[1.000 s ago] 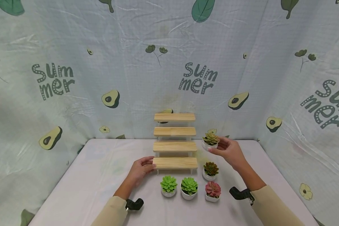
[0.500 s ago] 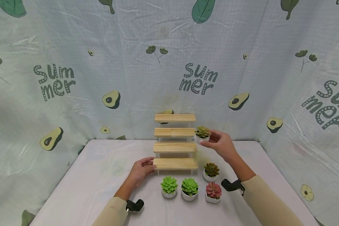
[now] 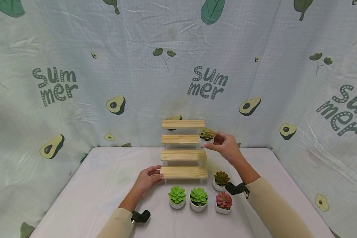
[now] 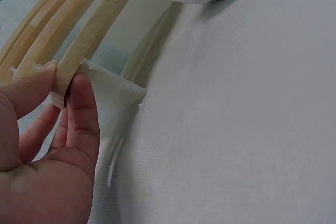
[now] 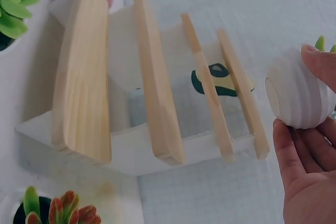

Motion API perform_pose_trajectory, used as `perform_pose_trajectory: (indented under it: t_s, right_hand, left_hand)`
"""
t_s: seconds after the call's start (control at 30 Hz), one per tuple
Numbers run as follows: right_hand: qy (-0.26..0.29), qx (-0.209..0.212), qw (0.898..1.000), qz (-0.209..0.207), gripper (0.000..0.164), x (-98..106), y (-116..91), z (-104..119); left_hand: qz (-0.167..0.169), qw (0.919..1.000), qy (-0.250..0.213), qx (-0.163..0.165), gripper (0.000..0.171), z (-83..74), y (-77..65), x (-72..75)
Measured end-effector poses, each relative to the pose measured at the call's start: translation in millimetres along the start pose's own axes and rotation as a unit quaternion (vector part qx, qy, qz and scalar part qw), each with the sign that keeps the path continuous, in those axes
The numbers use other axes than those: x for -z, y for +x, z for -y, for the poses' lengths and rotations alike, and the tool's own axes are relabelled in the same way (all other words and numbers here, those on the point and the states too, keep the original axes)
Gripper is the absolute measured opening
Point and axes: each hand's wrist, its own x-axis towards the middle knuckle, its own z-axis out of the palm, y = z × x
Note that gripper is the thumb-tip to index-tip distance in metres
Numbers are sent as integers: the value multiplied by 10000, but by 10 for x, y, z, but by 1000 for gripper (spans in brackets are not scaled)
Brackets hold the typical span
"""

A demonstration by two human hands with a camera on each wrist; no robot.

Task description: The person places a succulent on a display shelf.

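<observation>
Right hand (image 3: 227, 146): fingers grip potted succulent (image 3: 206, 134), shifted left, overlapping second-highest shelf (image 3: 179, 139); contact unclear.
Left hand (image 3: 147, 181): fingers pinch bottom shelf (image 3: 183, 172).

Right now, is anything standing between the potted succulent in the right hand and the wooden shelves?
Nothing visible. The right wrist view shows only open space between the potted succulent, held by the right hand, and the wooden shelves. The left hand grips the left end of the lowest board, away from it.

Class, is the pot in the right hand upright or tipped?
Upright: the head view shows the right hand holding the pot with its leaves on top.
</observation>
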Motion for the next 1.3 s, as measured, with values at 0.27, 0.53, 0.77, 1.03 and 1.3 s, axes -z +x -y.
perform_pose_trajectory:
  t_s: [0.27, 0.53, 0.77, 1.03, 1.3]
  right_hand:
    - [323, 76, 9992, 221, 68, -124, 144, 67]
    - [286, 158, 9993, 183, 69, -232, 253, 122]
    - [216, 61, 9995, 218, 77, -306, 350, 161]
    - [274, 17, 9995, 163, 76, -385, 527, 140]
    - [305, 147, 9994, 80, 68, -458, 624, 165]
  left_hand:
    - [-28, 10000, -53, -39, 46, -9, -11, 29]
    - [-31, 10000, -63, 22, 46, -10, -10, 16]
    - [-1, 10000, -81, 43, 46, 2, 3, 3]
    - [24, 9999, -90, 70, 46, -7, -3, 7]
    - [19, 9999, -82, 86, 47, -8, -7, 6]
